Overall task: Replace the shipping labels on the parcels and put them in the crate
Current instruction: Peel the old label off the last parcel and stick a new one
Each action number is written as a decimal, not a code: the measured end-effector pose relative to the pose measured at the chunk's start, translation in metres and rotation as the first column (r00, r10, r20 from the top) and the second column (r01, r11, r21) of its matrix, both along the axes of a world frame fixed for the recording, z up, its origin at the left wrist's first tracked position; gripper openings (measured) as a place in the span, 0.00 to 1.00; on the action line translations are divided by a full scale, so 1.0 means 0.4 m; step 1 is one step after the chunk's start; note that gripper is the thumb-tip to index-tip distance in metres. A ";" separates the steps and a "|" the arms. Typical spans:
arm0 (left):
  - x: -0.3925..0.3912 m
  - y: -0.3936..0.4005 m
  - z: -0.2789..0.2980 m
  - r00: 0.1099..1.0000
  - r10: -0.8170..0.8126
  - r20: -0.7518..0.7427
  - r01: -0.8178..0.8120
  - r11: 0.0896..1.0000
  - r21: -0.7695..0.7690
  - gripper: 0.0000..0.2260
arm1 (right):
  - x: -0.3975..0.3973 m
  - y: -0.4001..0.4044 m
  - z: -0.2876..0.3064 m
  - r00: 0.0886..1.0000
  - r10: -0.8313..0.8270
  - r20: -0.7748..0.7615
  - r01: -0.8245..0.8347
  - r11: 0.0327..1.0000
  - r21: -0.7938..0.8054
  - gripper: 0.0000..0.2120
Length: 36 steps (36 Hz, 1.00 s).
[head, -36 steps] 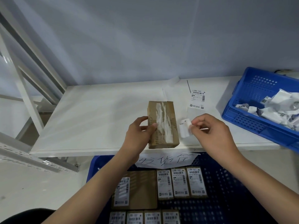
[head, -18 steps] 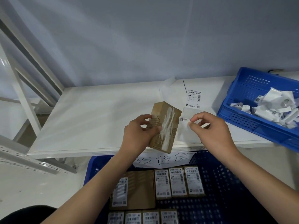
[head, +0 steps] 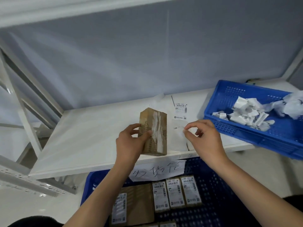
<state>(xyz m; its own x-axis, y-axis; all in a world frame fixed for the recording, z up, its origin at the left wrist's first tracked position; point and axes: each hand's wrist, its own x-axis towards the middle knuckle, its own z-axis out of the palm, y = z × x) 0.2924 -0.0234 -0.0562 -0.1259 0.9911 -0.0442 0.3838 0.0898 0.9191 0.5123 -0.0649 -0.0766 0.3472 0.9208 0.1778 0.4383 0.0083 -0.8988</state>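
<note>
A brown cardboard parcel (head: 155, 130) with a torn white label strip down its face is held just above the white table (head: 85, 136). My left hand (head: 131, 143) grips its left side. Just to the parcel's right, my right hand (head: 203, 136) pinches a small white scrap of peeled label (head: 179, 129). A fresh shipping label (head: 180, 110) lies flat on the table behind the scrap. Below the table edge stands a blue crate (head: 213, 194) holding several labelled parcels (head: 176, 194).
A second blue crate (head: 246, 128) at the right of the table holds crumpled white label scraps. A handwritten paper sign (head: 157, 171) hangs at the table's front edge. White shelf uprights (head: 24, 112) stand at the left. A grey wall backs the table.
The parcel has come back from a tilt to nearly upright in my left hand. My right hand moved slightly right, drawing the white scrap away from the parcel.
</note>
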 end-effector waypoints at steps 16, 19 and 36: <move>0.280 0.007 0.052 0.992 -0.075 0.103 0.076 0.997 -0.002 0.20 | 0.247 0.025 0.085 0.878 -0.322 -0.353 0.337 0.941 -0.020 0.03; 0.313 0.018 0.057 0.990 -0.105 0.097 0.104 0.994 0.014 0.21 | 0.316 0.054 0.095 0.867 -0.397 -0.300 0.420 0.908 0.011 0.05; 0.332 0.077 -0.034 0.992 -0.117 0.037 0.118 0.992 -0.034 0.19 | 0.562 0.194 -0.049 0.834 -0.552 -0.021 0.539 0.822 -0.183 0.03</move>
